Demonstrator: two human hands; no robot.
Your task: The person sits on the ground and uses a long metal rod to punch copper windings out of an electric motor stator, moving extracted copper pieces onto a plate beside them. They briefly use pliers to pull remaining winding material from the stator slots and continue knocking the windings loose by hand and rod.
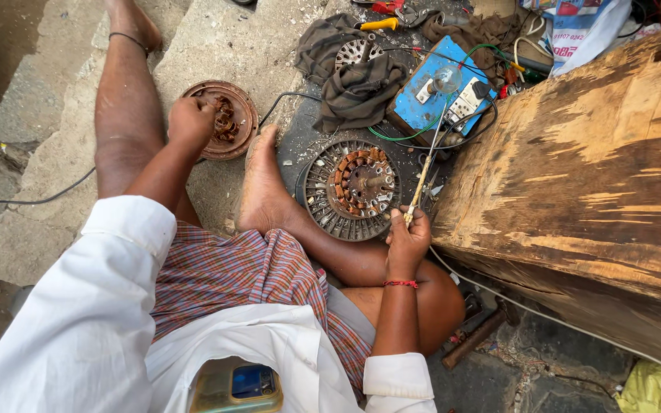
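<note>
I sit on the ground with a round fan motor [352,189], its copper windings showing, lying between my foot and a wooden block. My right hand [408,236] is closed around a thin wooden-handled probe [422,180] that rises from beside the motor toward a blue test board. My left hand [190,121] reaches out to a rusty round dish [243,115] and closes on the pieces of copper winding [226,119] lying in it.
A blue test board [431,95] with a bulb, switch and wires lies beyond the motor. Dark rags [357,90] and hand tools [380,24] lie at the top. A large worn wooden block [583,176] fills the right. A black cable [32,200] runs left.
</note>
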